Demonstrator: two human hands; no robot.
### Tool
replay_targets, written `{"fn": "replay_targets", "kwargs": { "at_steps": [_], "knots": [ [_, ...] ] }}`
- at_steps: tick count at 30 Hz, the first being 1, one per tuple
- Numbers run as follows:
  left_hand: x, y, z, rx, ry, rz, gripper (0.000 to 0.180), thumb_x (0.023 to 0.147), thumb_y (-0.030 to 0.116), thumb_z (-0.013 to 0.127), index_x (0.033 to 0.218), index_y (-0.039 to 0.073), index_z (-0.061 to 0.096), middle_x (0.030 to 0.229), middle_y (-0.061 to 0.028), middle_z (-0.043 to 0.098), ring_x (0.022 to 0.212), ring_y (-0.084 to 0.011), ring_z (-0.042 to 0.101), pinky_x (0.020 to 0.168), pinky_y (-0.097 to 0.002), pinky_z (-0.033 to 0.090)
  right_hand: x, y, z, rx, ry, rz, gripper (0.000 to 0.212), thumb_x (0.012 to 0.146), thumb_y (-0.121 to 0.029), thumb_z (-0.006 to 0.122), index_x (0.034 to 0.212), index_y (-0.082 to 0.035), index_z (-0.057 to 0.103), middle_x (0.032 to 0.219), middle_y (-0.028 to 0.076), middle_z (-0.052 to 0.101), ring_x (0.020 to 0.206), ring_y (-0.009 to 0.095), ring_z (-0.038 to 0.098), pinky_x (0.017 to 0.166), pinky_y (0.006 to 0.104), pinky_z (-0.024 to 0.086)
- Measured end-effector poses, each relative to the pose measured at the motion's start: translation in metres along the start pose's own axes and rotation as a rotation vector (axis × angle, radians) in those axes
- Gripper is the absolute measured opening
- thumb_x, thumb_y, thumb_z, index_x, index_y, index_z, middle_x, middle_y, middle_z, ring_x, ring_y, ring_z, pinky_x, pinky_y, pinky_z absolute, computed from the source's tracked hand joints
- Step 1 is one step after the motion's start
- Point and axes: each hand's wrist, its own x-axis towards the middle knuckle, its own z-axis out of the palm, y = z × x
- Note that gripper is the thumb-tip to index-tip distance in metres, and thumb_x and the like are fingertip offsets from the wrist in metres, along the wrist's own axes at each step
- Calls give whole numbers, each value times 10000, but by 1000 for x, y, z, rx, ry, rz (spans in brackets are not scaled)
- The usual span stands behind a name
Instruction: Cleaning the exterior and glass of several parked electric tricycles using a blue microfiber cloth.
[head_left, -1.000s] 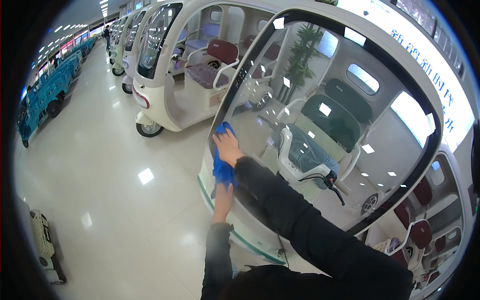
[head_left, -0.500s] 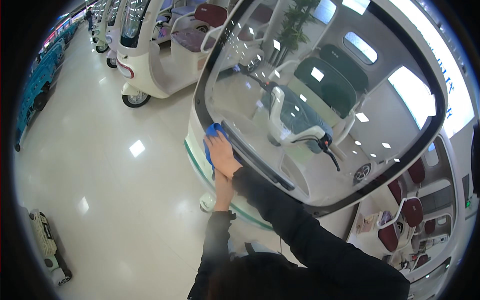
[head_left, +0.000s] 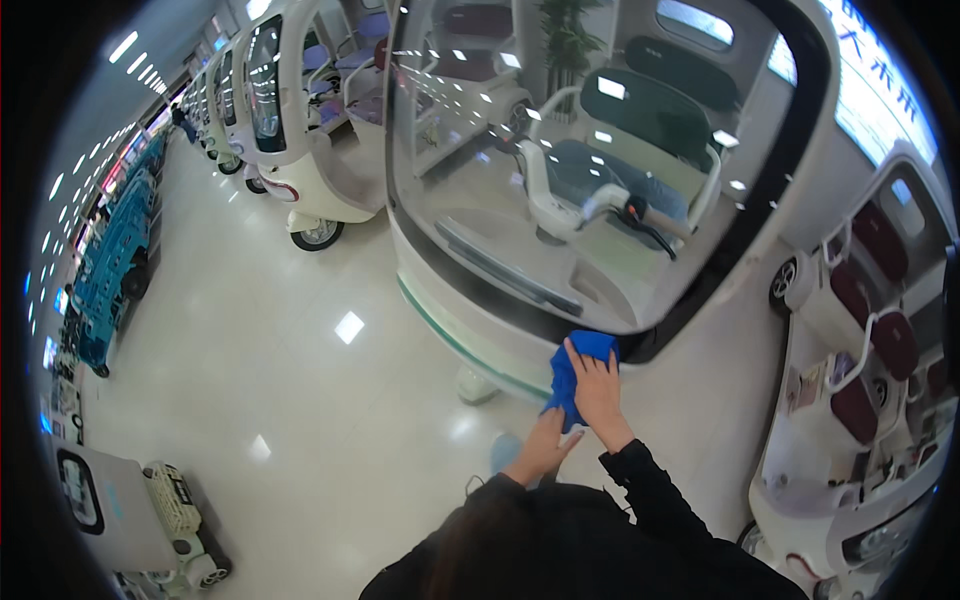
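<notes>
A three-wheeled vehicle with a cream body stands before me, its windshield [head_left: 470, 190] bordered by a broad black band. My right hand [head_left: 600, 402] presses a blue cloth [head_left: 563, 375] against the front, just under the lower right corner of the glass, fingers stretched along the cloth. Lower and to the left, my left hand [head_left: 538, 447] has its fingers at the cloth's hanging lower end, its thumb held apart. Part of the cloth is hidden beneath my right hand. A black wiper [head_left: 505, 270] lies along the bottom of the windshield.
Similar vehicles stand in a row [head_left: 265, 110] at the far left. Another, with dark red seats [head_left: 880, 290], is close on my right. Blue cargo vehicles [head_left: 110, 270] line the left side. A grey-white vehicle [head_left: 120, 515] sits at the lower left on the shiny floor [head_left: 300, 400].
Both hands and the cloth have moved right along the vehicle's front, from the wiper's left end to the lower right corner. My hands, crossed before, are now apart. The view has shifted.
</notes>
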Motion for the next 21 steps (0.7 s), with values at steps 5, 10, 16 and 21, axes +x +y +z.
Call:
{"fn": "replay_targets", "kwargs": {
  "at_steps": [5,10,16,21],
  "knots": [
    [-34,16,-2,111,90,-22,718,938,370,591,1430,-85,332,1181,-274,531,1110,-410,515,976,-448,412,-64,27,-7,-1,-129,198,823,737,-34,624,1505,-105,337,1271,107,536,1215,287,490,1129,527,261],
    [-61,44,-10,81,59,-31,708,938,354,592,1433,-78,328,1198,-282,525,1122,-421,509,972,-442,417,-75,31,-4,-19,-30,280,869,722,-46,654,1518,-97,309,1236,92,543,1185,268,498,1101,495,301],
    [-59,54,-35,95,104,37,704,926,318,616,1441,-63,325,1175,-280,524,1104,-429,512,967,-446,418,-75,30,1,105,-83,345,807,778,-64,636,1510,-49,296,1243,168,521,1195,346,476,1034,473,368],
    [-69,42,-90,27,170,77,681,919,289,625,1437,-50,344,1135,-253,541,1060,-411,525,943,-441,428,-56,11,10,180,65,391,708,887,-122,595,1506,-4,270,1321,242,473,1233,429,431,1028,491,363]
  ]
}}
